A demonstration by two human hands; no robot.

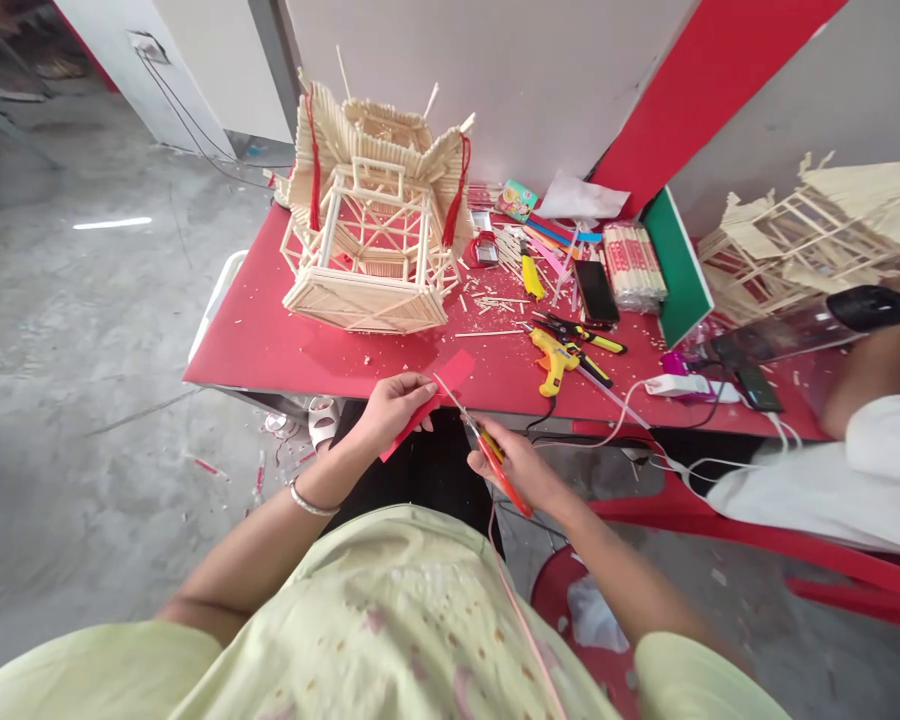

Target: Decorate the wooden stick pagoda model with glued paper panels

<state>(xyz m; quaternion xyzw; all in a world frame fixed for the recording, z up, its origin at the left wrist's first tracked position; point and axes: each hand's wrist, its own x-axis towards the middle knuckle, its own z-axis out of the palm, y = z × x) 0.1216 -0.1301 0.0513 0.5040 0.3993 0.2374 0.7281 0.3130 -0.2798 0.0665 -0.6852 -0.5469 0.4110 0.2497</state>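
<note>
Your left hand pinches red paper; your right hand grips scissors, maybe cutting, above the messy red table and grey floor.

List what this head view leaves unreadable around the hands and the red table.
- Scissors: the handles are covered by the right hand; only the blades and some orange show.
- Red paper: its lower part is covered by the left hand.
- Second stick model: cut off by the right edge.
- Small colourful box: its print is too small to read.
- Red table: its near-right part is hidden by a co-worker's white sleeve.
</note>
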